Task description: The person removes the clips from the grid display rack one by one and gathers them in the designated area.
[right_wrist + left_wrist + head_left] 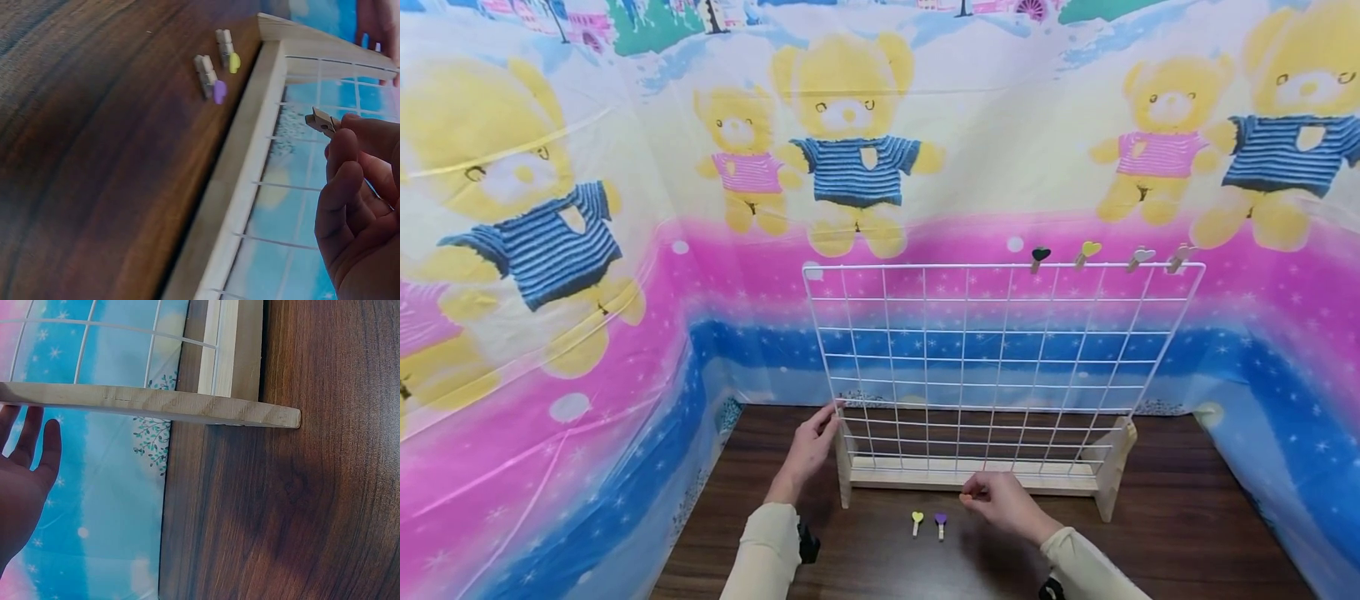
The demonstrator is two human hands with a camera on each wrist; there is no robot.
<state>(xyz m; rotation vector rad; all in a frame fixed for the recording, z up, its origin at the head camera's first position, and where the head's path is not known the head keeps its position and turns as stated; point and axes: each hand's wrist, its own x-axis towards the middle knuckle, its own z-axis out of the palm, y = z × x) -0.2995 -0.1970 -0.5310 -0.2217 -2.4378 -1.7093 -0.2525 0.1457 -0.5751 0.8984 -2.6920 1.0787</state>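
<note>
A white wire grid (925, 266) stands upright in a wooden stand (895, 481). At the stand's left end piece (206, 409), my left hand (811, 446) reaches up with extended fingers, their tips right at the wood. My right hand (1003, 504), in front of the stand's base, pinches a small wooden clothespin (322, 122) between thumb and index finger. A bit of orange shows at its end in the head view. On the table lie a clothespin with a yellow heart (917, 520) and one with a purple heart (941, 523), side by side, left of my right hand.
Several heart clothespins, with black (1041, 255), yellow (1089, 249), white (1142, 256) and pale pink (1184, 253) hearts, are clipped along the grid's top bar at the right. A bear-printed cloth (1000, 167) surrounds the brown wooden table (1187, 500) at the back and sides.
</note>
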